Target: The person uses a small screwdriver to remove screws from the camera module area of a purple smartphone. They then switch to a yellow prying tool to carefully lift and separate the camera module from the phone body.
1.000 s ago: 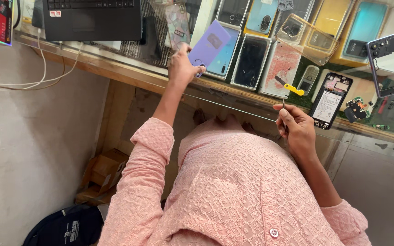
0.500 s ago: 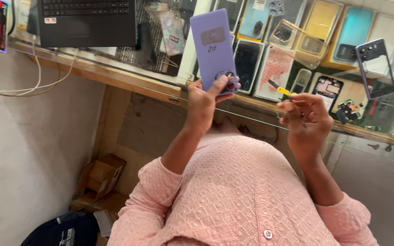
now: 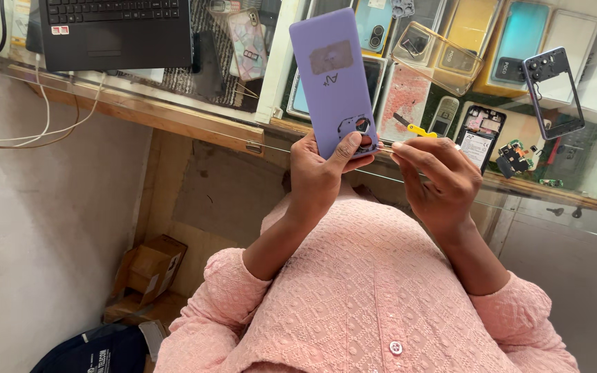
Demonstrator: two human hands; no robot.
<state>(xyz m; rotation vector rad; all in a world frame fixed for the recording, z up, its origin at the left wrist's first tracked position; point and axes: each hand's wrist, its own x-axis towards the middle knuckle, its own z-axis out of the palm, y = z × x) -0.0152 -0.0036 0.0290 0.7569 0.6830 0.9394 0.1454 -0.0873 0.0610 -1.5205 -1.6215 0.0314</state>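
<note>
The left hand [image 3: 323, 173] held the purple phone back cover [image 3: 341, 79] by its lower end, thumb pressed near the camera cutout, fingers wrapped behind. The cover stood nearly upright in the upper centre of the frame, approx. in front of the glass tabletop [image 3: 195, 121].

Compared w/ one second ago, the change was clear: then the left hand was stretched far to the tabletop and the cover was tilted, low over the display. Half a second ago it was already lifted. Now the cover was brought closer to the body and appeared bigger, its plain outer side facing the camera.

The right hand [image 3: 437, 179] was also raised, just beside the cover at centre right. Its fingers were closed narrow on a small yellow tool [image 3: 419, 130], only the tip showing above the fingertips. The tool tip was near the cover's lower right edge, but I cannot tell if it touched.

In my judgement both hands had come together, so work on the cover w/ the tool was at hand, not yet started.

On the tabletop: a black laptop [image 3: 115, 31] at upper left, an opened phone [image 3: 479, 135] w/o its back, and a dark phone frame [image 3: 554, 90] at upper right.
</note>
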